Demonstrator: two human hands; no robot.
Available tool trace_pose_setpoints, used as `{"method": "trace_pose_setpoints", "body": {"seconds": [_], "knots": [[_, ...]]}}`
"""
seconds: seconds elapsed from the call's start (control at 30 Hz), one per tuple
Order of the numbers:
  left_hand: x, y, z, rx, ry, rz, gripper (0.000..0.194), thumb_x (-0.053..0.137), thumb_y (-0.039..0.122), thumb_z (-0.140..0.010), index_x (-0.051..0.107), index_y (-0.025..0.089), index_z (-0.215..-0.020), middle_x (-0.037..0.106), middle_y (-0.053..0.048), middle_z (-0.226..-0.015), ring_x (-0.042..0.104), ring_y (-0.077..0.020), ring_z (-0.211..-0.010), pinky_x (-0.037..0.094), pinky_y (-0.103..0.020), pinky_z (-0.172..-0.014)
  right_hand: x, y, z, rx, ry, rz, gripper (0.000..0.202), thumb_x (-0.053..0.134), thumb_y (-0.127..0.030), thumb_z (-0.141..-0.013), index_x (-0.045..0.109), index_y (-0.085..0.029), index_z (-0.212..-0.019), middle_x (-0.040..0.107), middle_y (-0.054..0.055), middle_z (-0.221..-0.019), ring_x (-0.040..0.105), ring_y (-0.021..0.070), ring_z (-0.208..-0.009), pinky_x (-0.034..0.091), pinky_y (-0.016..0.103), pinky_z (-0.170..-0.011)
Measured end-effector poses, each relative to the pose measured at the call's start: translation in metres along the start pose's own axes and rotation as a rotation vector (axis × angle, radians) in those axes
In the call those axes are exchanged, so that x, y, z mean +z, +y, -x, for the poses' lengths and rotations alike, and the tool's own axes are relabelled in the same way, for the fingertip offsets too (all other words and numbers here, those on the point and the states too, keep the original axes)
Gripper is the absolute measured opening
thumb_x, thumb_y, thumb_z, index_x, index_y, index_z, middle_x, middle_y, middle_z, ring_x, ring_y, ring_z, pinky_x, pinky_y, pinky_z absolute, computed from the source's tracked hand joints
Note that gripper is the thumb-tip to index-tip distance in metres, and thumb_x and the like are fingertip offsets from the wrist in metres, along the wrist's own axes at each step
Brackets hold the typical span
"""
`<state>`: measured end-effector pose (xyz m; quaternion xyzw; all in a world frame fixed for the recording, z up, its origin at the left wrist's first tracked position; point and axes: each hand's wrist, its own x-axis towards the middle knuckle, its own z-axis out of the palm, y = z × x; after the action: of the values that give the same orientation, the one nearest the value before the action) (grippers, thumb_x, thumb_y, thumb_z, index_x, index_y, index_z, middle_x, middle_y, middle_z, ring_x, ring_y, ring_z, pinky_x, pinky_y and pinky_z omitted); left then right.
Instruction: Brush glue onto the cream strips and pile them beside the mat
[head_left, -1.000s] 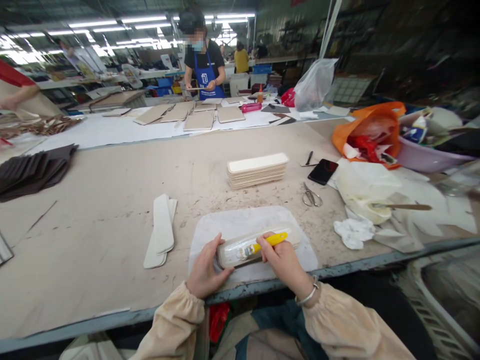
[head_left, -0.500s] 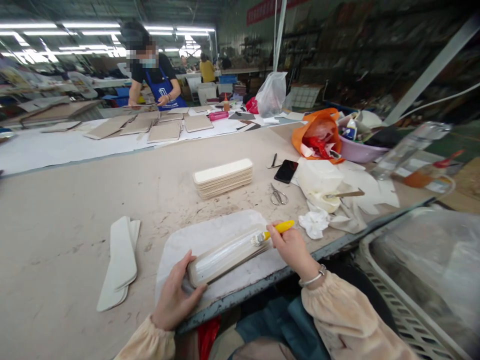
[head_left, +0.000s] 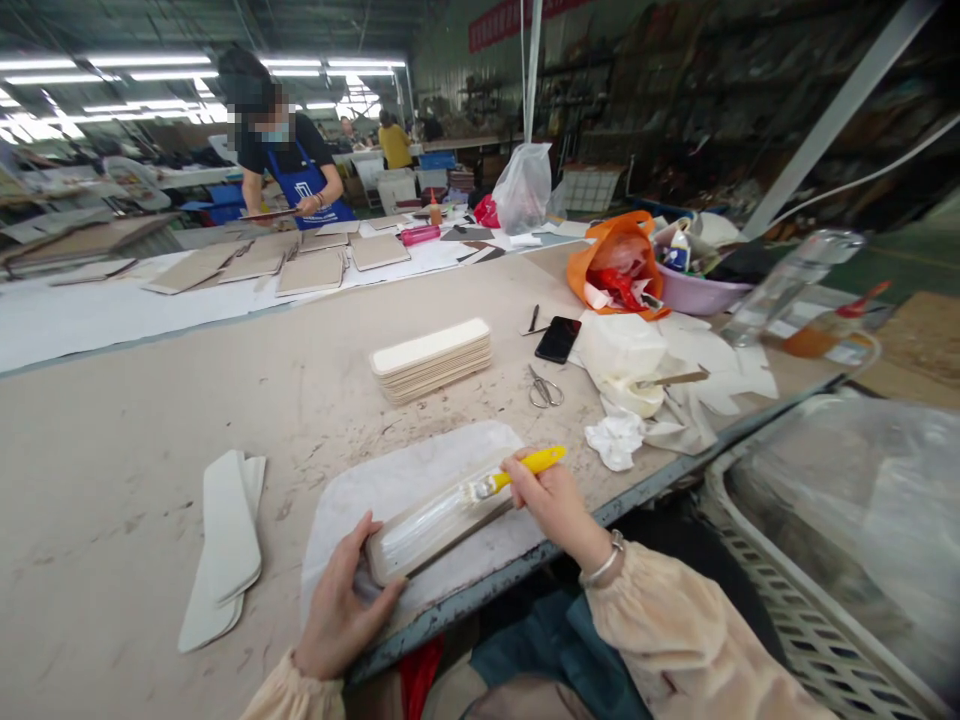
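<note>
A stack of long, round-cornered board strips point(head_left: 427, 530) lies on a white sheet point(head_left: 337, 490) near the table's front edge. Its top strip looks wet and glossy. My left hand point(head_left: 341, 595) grips the stack's left end between thumb and fingers. Closed around the yellow handle of a paintbrush point(head_left: 525, 470) is my right hand point(head_left: 551, 505). The bristles, coated with something white, touch the top strip toward its right end. Farther back stands a neat second stack of strips point(head_left: 431, 365). Two or so loose pale strips point(head_left: 232, 530) overlap on the left.
Scissors point(head_left: 544, 388), a phone point(head_left: 558, 340) and crumpled tissue point(head_left: 615, 440) lie right of the stacks. A white tub point(head_left: 622, 360) with a flat stick stands behind the tissue. An orange bag point(head_left: 615, 265) and purple basin point(head_left: 697, 292) are farther back. A co-worker point(head_left: 289, 160) stands across the table.
My right hand has drawn the brush leftward along the top strip. My left hand keeps its grip on the stack's end. The whole view has shifted slightly.
</note>
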<state>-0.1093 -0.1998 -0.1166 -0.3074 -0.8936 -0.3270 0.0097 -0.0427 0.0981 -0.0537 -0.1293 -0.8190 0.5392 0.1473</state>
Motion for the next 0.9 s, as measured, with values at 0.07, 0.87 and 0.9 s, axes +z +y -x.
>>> {"method": "trace_pose_setpoints", "body": {"seconds": [0.07,0.87,0.9], "knots": [[0.000,0.000,0.000,-0.002,0.005,-0.004,0.076,0.063,0.040,-0.075,0.027,0.021,-0.138,0.054,-0.011,-0.122,0.054,-0.0269,-0.113,0.043,-0.046,-0.099,0.013,0.000,0.003,0.009,-0.104,-0.021,0.039,0.040,-0.040,-0.091,0.050,-0.020,-0.059,0.053,-0.003,-0.051,0.055,0.0115,-0.054,0.044,0.022,-0.062],[0.002,-0.003,0.002,0.003,-0.021,0.025,0.077,0.064,0.037,-0.075,0.024,0.022,-0.139,0.050,-0.013,-0.125,0.050,-0.0280,-0.116,0.042,-0.051,-0.100,0.041,-0.003,-0.001,0.034,-0.110,-0.063,0.048,0.039,-0.042,-0.091,0.049,-0.020,-0.049,0.056,-0.001,-0.054,0.057,0.0123,-0.058,0.045,0.023,-0.069],[0.002,-0.004,0.002,-0.002,-0.025,0.020,0.077,0.064,0.037,-0.075,0.023,0.022,-0.139,0.050,-0.013,-0.125,0.050,-0.0279,-0.116,0.042,-0.051,-0.100,0.043,-0.003,-0.001,0.030,-0.113,-0.049,0.047,0.040,-0.041,-0.091,0.049,-0.021,-0.050,0.056,-0.001,-0.053,0.057,0.0121,-0.057,0.045,0.023,-0.069]]}}
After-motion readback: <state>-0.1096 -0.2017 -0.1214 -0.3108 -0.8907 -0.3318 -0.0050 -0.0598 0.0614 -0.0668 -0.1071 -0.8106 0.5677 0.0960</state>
